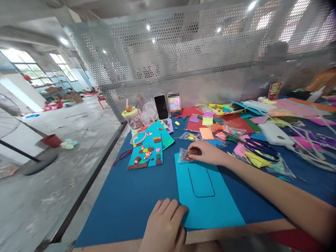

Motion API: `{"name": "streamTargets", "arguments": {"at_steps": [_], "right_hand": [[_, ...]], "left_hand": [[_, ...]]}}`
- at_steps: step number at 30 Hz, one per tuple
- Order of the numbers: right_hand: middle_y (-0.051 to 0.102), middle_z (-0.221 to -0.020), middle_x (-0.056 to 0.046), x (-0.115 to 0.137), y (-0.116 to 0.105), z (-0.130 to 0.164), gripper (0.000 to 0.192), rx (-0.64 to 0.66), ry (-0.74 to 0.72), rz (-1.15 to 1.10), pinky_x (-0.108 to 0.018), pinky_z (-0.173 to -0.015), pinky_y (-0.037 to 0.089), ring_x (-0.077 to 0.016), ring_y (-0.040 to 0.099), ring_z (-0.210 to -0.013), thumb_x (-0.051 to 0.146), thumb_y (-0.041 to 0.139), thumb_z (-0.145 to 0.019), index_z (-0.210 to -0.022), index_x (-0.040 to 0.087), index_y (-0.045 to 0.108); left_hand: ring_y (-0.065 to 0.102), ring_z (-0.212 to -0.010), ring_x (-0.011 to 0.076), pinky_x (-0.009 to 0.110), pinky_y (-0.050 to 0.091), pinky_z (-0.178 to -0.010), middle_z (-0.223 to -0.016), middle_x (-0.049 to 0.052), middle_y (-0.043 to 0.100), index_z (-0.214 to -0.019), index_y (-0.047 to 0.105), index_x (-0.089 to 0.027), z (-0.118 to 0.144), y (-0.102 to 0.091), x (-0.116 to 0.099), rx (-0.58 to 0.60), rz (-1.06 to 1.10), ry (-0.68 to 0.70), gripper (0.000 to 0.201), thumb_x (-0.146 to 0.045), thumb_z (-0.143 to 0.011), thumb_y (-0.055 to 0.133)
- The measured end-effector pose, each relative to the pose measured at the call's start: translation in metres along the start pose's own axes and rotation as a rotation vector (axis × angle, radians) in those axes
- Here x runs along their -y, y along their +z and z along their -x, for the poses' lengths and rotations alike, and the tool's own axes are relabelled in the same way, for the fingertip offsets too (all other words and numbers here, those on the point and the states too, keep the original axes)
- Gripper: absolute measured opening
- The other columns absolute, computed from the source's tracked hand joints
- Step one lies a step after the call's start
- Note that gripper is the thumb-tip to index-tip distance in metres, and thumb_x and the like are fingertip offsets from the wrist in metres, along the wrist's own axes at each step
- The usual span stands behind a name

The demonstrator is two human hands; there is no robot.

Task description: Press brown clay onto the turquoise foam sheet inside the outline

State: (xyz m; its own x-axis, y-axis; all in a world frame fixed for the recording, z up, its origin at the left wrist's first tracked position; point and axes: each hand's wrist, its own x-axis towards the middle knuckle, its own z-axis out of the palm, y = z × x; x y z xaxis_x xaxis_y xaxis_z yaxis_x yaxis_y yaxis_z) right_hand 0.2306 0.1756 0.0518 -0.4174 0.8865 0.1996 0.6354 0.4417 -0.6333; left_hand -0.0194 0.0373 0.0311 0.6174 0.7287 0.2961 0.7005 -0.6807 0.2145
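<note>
My right hand (204, 152) has its fingers closed on brown modelling clay (192, 154) in a small clear plastic bag (182, 155), at the top of a bright blue sheet of paper (202, 213). A black U-shaped line (204, 196) is drawn on the sheet. My left hand (166, 222) rests at the sheet's lower left edge, fingers bent and holding nothing. To the left lies a blue card (141, 161) decorated with brown, orange and green clay shapes.
Scissors (262, 148) with dark blue handles lie among bagged coloured clay on the right. A white device (275, 133) with cables lies beyond them. A lidded cup (133, 117) and a phone (161, 106) stand at the back, before a perforated metal screen (168, 66).
</note>
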Motion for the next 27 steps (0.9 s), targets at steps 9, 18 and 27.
{"name": "streamTargets", "arguments": {"at_steps": [9, 18, 27], "right_hand": [[0.064, -0.114, -0.01, -0.003, -0.01, 0.037, 0.031, -0.163, -0.08, 0.314, -0.04, -0.094, 0.048, -0.0234, 0.06, -0.108, 0.016, 0.041, -0.089, -0.112, 0.019, 0.063], [0.065, -0.114, -0.011, 0.004, 0.009, 0.107, 0.035, -0.16, -0.099, 0.45, -0.042, -0.087, 0.055, -0.0257, 0.063, -0.104, 0.013, 0.043, -0.086, -0.109, 0.02, 0.069], [0.064, -0.117, -0.013, 0.005, 0.012, 0.108, 0.04, -0.173, -0.087, 0.474, -0.041, -0.087, 0.055, -0.0247, 0.063, -0.106, 0.013, 0.039, -0.088, -0.12, 0.018, 0.063]], "left_hand": [[0.054, -0.071, 0.0186, 0.032, 0.041, -0.067, -0.083, 0.0, 0.062, -0.105, 0.06, -0.026, -0.006, -0.006, -0.001, -0.014, 0.037, 0.09, 0.034, -0.011, -0.079, 0.043], [0.054, -0.069, 0.0175, 0.031, 0.043, -0.066, -0.082, 0.001, 0.062, -0.108, 0.061, -0.024, -0.004, 0.004, -0.006, -0.045, 0.04, 0.087, 0.033, -0.012, -0.084, 0.042], [0.053, -0.069, 0.0176, 0.03, 0.044, -0.064, -0.078, 0.001, 0.06, -0.111, 0.061, -0.023, 0.001, 0.01, -0.003, -0.07, 0.062, 0.103, 0.032, -0.013, -0.088, 0.04]]}}
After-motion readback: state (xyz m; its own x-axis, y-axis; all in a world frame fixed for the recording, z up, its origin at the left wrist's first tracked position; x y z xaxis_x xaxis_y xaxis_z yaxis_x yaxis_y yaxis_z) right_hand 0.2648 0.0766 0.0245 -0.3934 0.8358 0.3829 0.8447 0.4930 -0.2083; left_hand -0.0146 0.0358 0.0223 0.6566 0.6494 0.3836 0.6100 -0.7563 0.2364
